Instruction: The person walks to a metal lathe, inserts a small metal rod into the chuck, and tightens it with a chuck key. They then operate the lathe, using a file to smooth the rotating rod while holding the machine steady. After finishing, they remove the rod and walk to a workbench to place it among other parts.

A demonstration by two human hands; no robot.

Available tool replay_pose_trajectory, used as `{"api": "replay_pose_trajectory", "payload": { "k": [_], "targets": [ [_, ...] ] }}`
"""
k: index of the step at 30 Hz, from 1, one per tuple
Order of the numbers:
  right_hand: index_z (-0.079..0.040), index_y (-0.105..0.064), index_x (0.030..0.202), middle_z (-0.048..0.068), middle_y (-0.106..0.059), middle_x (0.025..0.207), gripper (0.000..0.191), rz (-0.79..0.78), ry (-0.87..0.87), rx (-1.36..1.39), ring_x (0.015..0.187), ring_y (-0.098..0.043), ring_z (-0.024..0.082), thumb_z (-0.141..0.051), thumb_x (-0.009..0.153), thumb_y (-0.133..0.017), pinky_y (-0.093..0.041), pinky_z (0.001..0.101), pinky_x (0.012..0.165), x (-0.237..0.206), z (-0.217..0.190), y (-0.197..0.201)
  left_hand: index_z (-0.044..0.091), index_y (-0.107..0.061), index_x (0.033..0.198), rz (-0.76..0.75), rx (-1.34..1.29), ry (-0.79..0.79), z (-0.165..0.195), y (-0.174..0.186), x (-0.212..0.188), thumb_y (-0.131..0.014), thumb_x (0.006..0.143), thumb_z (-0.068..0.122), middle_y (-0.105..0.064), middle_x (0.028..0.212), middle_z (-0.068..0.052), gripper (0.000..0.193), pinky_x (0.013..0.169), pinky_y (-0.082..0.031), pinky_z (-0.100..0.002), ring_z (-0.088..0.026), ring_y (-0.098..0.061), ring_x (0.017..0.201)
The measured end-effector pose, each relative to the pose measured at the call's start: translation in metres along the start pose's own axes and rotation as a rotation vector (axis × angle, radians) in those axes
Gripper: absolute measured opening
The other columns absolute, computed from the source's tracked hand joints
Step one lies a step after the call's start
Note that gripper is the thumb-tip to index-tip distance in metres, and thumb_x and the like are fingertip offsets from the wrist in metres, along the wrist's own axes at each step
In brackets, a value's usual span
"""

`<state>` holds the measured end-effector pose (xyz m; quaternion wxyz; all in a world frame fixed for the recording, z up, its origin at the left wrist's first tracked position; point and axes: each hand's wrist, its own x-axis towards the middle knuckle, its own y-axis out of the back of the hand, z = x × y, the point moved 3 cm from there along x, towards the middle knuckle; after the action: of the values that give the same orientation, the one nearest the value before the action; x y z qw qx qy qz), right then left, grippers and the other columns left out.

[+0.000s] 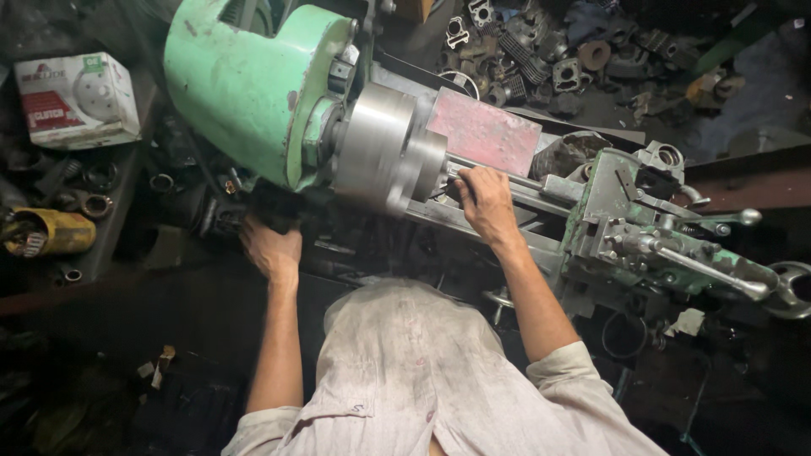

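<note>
Two hands on one big green lathe (245, 84). Its chuck (384, 152) looks blurred, probably spinning, so I'd keep sleeves and fingers well off it. The right hand (486, 201) is curled on the bed rails (524, 190) just beside the chuck, clamped on something small I can't make out. The left hand (272, 245) grips a dark control (274, 209) under the headstock; hold it steady.

We view from a single head camera, directly above the lathe chuck (384, 156), facing steeply downward, at close range.
</note>
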<state>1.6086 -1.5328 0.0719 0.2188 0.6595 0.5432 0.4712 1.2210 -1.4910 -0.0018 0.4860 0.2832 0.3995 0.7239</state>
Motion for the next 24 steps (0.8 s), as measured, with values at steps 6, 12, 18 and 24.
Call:
{"api": "replay_pose_trajectory", "payload": {
  "k": [6,12,18,24],
  "targets": [
    [-0.004,-0.066,0.111,0.014,-0.067,0.103,0.015,0.007,-0.107,0.035,0.101,-0.063,0.034,-0.016,0.102,-0.067,-0.047,0.0442,0.089,-0.011,0.002,0.003,-0.001,-0.046,0.146,0.006,0.042,-0.107,0.0,0.004,-0.001,-0.088,0.076,0.039,-0.05,0.147,-0.028,0.09,0.108,-0.04,-0.058,-0.05,-0.046,0.132],
    [-0.003,-0.067,0.115,0.011,-0.072,0.099,0.026,-0.272,-0.316,0.528,0.091,-0.067,0.024,-0.027,0.106,-0.061,-0.052,0.0339,0.079,-0.07,-0.002,-0.046,0.005,-0.045,0.151,-0.035,0.138,-0.318,-0.022,0.006,0.005,-0.088,0.079,0.04,-0.049,0.146,-0.026,0.091,0.111,-0.042,-0.057,-0.05,-0.048,0.131],
    [-0.006,-0.071,0.112,0.008,-0.068,0.092,0.034,-0.659,-1.006,0.645,0.082,-0.057,0.02,-0.037,0.1,-0.062,-0.047,0.0365,0.074,-0.139,-0.003,-0.145,0.014,-0.046,0.157,-0.139,0.321,-0.23,-0.038,-0.011,0.006,-0.083,0.077,0.029,-0.047,0.151,-0.024,0.09,0.1,-0.048,-0.053,-0.047,-0.05,0.128],
    [0.003,-0.061,0.123,0.013,-0.066,0.113,0.058,-0.534,-1.311,1.007,0.104,-0.06,0.022,-0.052,0.104,-0.057,-0.049,0.039,0.092,-0.12,-0.025,-0.208,0.004,-0.053,0.147,-0.019,0.268,-0.496,-0.049,0.001,0.019,-0.084,0.077,0.06,-0.059,0.137,-0.024,0.095,0.099,-0.053,-0.052,-0.042,-0.056,0.125]
  ]
}}
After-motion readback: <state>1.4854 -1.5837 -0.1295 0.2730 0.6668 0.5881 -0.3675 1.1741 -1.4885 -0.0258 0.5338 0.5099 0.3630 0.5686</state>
